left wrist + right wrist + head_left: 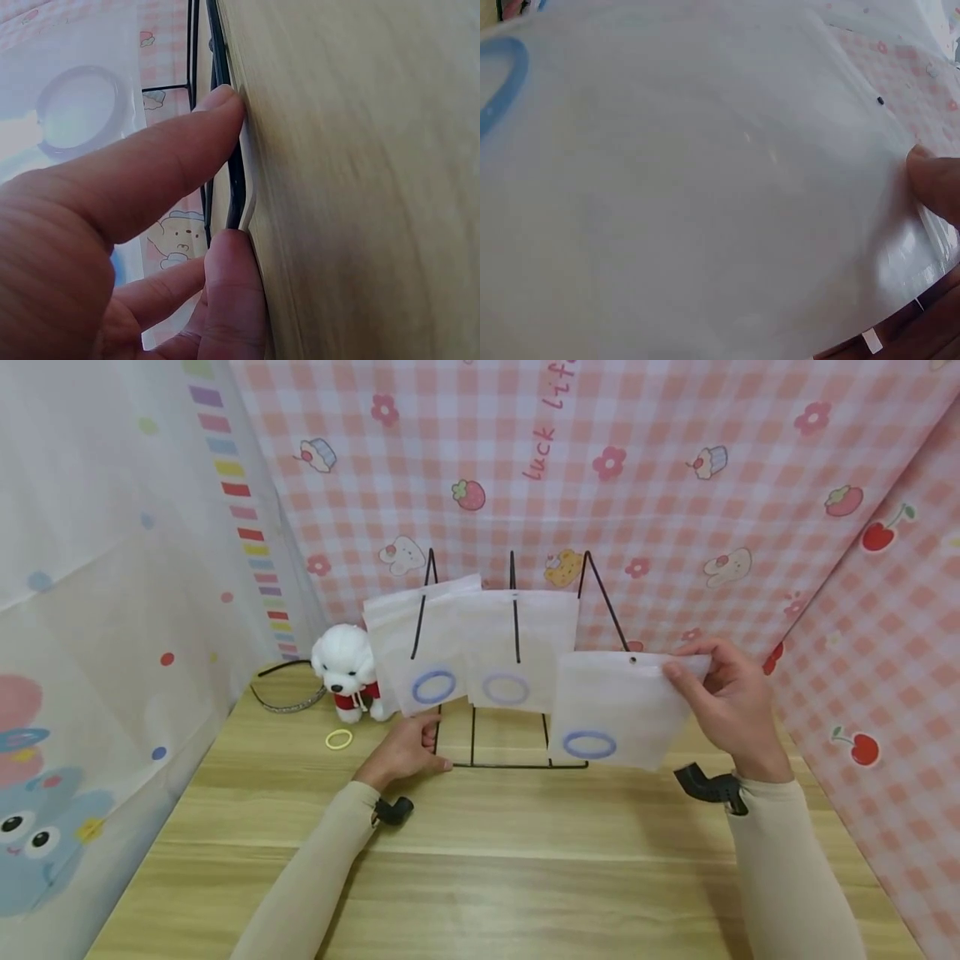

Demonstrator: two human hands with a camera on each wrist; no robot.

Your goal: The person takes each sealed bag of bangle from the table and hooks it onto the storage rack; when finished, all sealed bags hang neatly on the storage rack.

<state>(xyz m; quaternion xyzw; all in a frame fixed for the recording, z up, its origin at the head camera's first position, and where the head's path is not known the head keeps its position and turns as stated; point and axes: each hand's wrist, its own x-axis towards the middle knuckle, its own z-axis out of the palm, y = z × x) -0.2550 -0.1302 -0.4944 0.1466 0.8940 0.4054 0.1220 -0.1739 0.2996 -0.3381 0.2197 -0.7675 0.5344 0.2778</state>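
Note:
A black wire rack point(517, 766) stands on the table. My left hand point(408, 745) grips the front left corner of its base, thumb and finger on the wire point(236, 172). My right hand point(723, 702) pinches the upper right corner of a frosted plastic bag point(630, 702), thumb in front. A blue ring point(589, 745) shows inside that bag. The bag's top hole is at the tip of the rack's right prong point(611, 610). Two similar bags, a left one point(390, 635) and a middle one point(547, 643), hang on the other prongs, each with a ring inside.
A white plush dog point(345, 660) in red sits left of the rack. Near it lie a yellow ring point(339, 739) and a dark headband point(288, 706). Pink checked cloth point(660, 518) hangs behind and at the right; a pale printed curtain point(112, 568) hangs at the left.

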